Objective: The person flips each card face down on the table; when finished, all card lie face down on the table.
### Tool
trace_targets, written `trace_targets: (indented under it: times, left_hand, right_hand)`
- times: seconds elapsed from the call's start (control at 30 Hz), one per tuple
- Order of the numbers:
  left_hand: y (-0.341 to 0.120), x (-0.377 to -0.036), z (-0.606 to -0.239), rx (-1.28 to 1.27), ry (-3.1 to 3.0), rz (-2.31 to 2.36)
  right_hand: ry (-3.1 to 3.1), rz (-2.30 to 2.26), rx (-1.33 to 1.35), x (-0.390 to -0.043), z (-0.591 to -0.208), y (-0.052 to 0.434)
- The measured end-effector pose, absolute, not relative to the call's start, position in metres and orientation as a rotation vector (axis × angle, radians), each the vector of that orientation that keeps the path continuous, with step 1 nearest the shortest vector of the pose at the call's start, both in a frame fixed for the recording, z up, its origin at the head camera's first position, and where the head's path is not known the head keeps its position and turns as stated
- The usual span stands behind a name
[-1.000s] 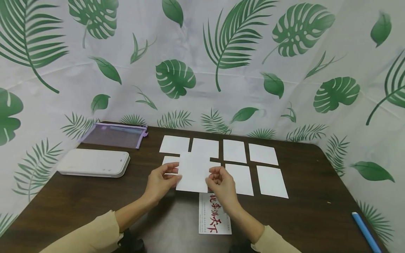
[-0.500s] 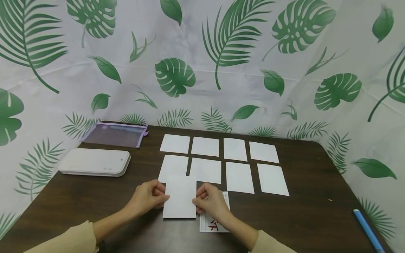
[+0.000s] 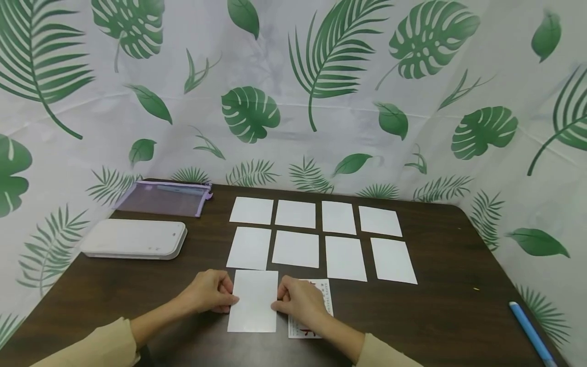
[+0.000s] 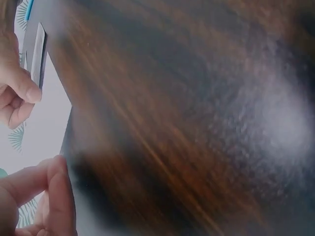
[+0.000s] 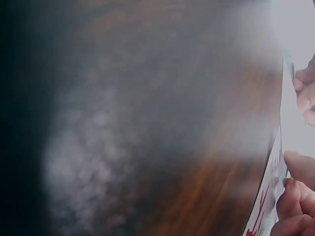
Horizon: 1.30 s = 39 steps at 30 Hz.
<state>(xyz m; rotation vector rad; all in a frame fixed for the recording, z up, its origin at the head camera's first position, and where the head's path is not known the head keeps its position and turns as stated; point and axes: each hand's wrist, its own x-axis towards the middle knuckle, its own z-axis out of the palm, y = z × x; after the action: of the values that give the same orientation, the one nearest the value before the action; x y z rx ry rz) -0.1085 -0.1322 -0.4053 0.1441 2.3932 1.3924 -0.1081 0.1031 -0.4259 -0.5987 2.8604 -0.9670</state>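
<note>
A blank white card (image 3: pixel 254 302) lies flat at the front of the table, low over or on the wood. My left hand (image 3: pixel 212 291) pinches its left edge between thumb and fingers. At the opposite edge, my right hand (image 3: pixel 301 302) pinches it the same way. Partly hidden under that right hand is a card with red writing (image 3: pixel 327 293). In the left wrist view the white card (image 4: pixel 47 125) spans the gap between both hands. The right wrist view shows my right thumb and fingers (image 5: pixel 291 162) at the edge, beside the red-printed card (image 5: pixel 263 209).
Two rows of blank white cards (image 3: pixel 295 248) lie behind the hands. A white flat case (image 3: pixel 135 238) sits at the left, with a purple mesh zip pouch (image 3: pixel 162 198) behind it. A blue pen (image 3: pixel 531 332) is near the right edge. A leaf-patterned curtain (image 3: pixel 293 102) backs the table.
Both hands have brought the white card toward the front and slightly left, lowering it from over the front row. The front-row cards it covered are now fully visible.
</note>
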Motion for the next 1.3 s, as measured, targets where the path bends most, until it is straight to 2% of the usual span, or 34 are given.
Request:
trace_targets:
  times: [0.2, 0.33, 0.53, 0.77, 0.97, 1.3]
  left_hand:
    - [-0.134, -0.113, -0.406, 0.234, 2.425, 1.297]
    - [-0.135, -0.119, -0.404, 0.314, 2.479, 1.181]
    - [-0.118, -0.130, -0.396, 0.462, 2.565, 1.183]
    - [-0.067, -0.141, -0.400, 0.726, 2.543, 1.189]
    - [-0.043, -0.144, -0.409, 0.746, 2.577, 1.077]
    - [-0.033, -0.148, -0.410, 0.779, 2.560, 1.016]
  right_hand:
    - [2.922, -0.831, -0.662, -0.108, -0.424, 0.102]
    - [2.862, -0.925, -0.653, -0.112, -0.421, 0.111]
    - [2.815, -1.251, -0.440, -0.126, -0.415, 0.155]
    - [2.872, -1.260, -0.241, -0.128, -0.422, 0.189]
    - [2.872, -1.230, -0.272, -0.124, -0.428, 0.191]
    - [2.918, -1.134, -0.287, -0.124, -0.427, 0.191]
